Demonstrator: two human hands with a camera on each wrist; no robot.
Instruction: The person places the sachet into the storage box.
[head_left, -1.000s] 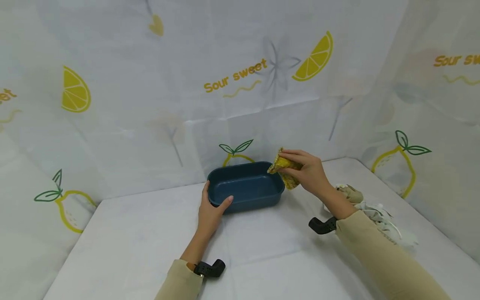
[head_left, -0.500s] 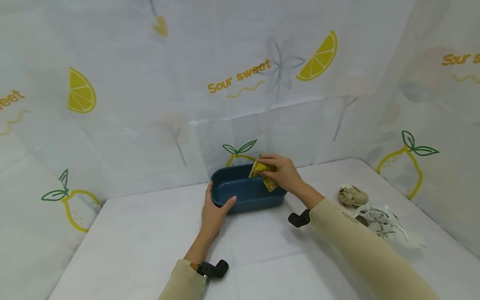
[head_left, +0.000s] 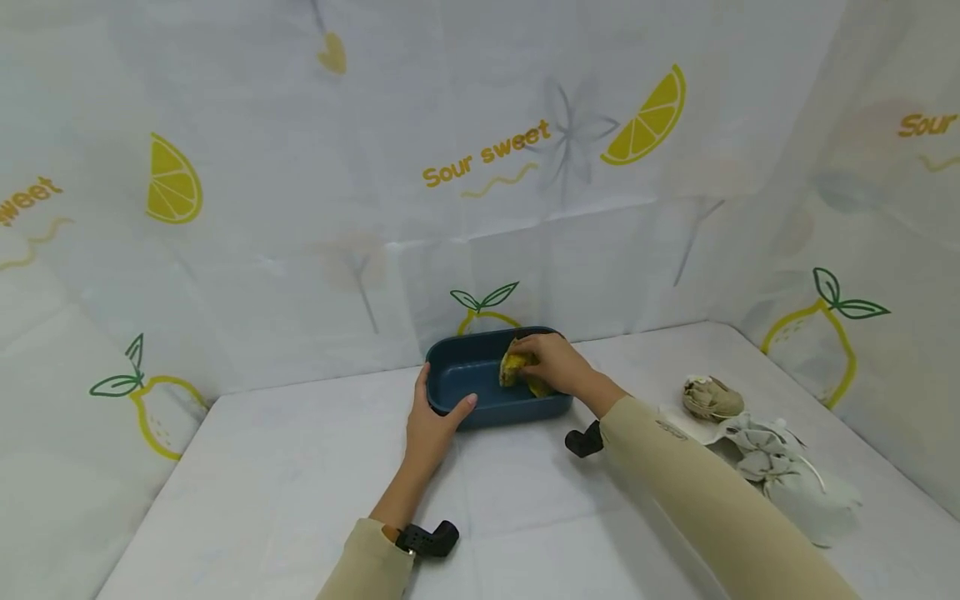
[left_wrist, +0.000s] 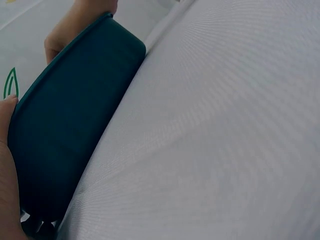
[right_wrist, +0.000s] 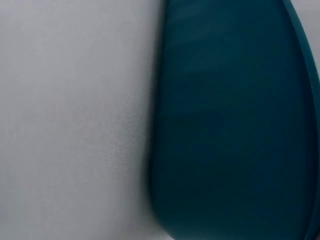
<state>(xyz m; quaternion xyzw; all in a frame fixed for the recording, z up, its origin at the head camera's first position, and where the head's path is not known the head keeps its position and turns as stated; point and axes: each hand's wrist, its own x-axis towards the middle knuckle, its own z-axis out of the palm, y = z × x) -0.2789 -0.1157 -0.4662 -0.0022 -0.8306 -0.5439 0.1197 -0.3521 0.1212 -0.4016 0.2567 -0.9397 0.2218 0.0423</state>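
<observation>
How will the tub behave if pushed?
The tub is probably stiff: it looks unbent where the left hand grips it. It would likely slide before tipping, sitting low and wide on the table. It may feel slippery, as its outside looks smooth.

The blue dish (head_left: 517, 413) is smooth with a faint sheen; the yellow bundle (head_left: 513, 368) looks like rumpled cloth; the white bench cover (left_wrist: 210, 130) is matt, finely woven fabric.
</observation>
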